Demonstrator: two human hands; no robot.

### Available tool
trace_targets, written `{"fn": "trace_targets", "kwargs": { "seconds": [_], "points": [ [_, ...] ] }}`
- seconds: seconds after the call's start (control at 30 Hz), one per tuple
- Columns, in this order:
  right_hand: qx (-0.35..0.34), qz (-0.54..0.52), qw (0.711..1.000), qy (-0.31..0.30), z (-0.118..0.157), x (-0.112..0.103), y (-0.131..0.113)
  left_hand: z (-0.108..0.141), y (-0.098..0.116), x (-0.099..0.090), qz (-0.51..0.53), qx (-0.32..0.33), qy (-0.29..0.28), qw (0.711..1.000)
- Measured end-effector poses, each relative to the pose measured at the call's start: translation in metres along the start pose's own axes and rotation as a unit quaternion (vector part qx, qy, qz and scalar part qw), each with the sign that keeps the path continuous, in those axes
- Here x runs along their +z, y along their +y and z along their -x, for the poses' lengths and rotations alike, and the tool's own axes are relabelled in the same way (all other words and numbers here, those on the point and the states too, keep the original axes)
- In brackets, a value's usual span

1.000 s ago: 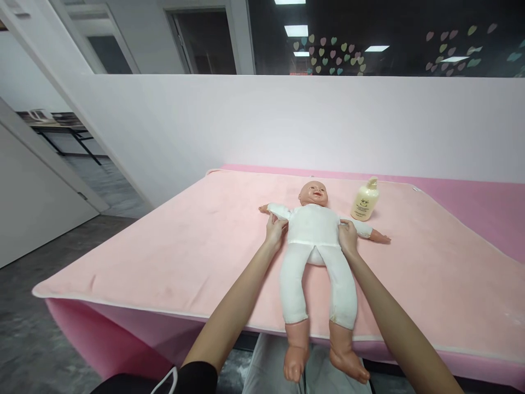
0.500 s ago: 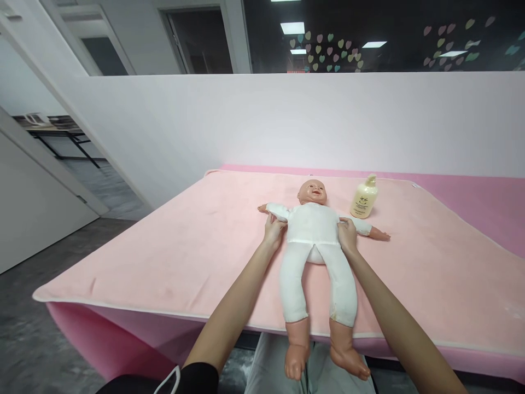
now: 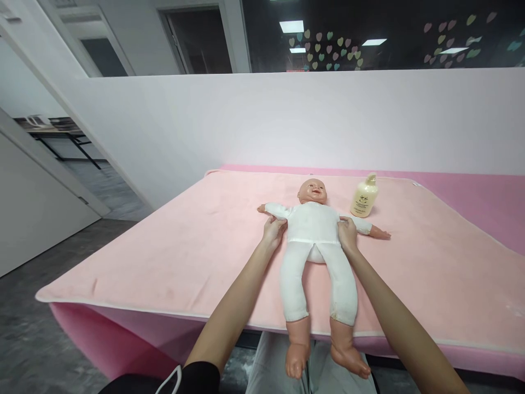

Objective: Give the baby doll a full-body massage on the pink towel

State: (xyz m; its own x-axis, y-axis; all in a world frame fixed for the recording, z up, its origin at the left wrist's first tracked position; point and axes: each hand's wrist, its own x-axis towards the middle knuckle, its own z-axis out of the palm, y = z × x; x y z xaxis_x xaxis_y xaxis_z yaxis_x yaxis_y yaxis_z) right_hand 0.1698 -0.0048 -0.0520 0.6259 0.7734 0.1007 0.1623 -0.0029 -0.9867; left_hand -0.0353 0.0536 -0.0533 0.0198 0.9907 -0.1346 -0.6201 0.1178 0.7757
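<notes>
A baby doll (image 3: 314, 221) with a white cloth body lies on its back on a pink blanket (image 3: 172, 246). Its arms are spread, and its bare feet hang past the blanket's front edge. My left hand (image 3: 274, 232) is closed at the doll's side, just below the arm on the left of the view. On the other side, my right hand (image 3: 348, 232) grips the doll's body under its other arm. Some fingertips of both hands are hidden. Beyond my right hand, a pale yellow pump bottle (image 3: 363, 197) stands near the doll's head.
Behind the table rises a white half-wall (image 3: 287, 120), with dark glass (image 3: 389, 33) above it. A pink cover (image 3: 471, 200) shows under the blanket and hangs down at the front left. To the left is a white door (image 3: 36, 191) beside the grey floor (image 3: 24, 328).
The fingers of my left hand have shifted slightly from the doll's arm toward its side. My right hand and the doll stay practically where they were.
</notes>
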Motion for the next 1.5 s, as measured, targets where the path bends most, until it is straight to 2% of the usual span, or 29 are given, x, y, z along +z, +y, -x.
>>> {"fn": "trace_targets", "kwargs": {
  "seconds": [0.33,0.6,0.9,1.27,1.5],
  "points": [
    [-0.004,0.020,1.000,0.002,-0.0008,-0.0007,-0.0014,0.0091,0.0036,0.0068,-0.005,0.007,0.020,1.000],
    [0.002,0.012,1.000,-0.005,-0.0009,-0.0008,0.0004,0.0082,0.0042,0.0064,-0.042,0.006,0.009,0.999],
    [0.014,0.011,1.000,0.001,-0.0006,-0.0002,-0.0035,0.0059,0.0017,0.0069,-0.061,0.027,0.025,0.997],
    [0.009,0.010,1.000,-0.001,-0.0023,-0.0004,-0.0015,0.0065,0.0035,0.0081,-0.036,-0.003,0.033,0.999],
    [0.011,0.019,1.000,-0.003,-0.0021,-0.0010,-0.0011,0.0063,0.0005,0.0065,-0.054,0.022,0.006,0.998]
  ]
}}
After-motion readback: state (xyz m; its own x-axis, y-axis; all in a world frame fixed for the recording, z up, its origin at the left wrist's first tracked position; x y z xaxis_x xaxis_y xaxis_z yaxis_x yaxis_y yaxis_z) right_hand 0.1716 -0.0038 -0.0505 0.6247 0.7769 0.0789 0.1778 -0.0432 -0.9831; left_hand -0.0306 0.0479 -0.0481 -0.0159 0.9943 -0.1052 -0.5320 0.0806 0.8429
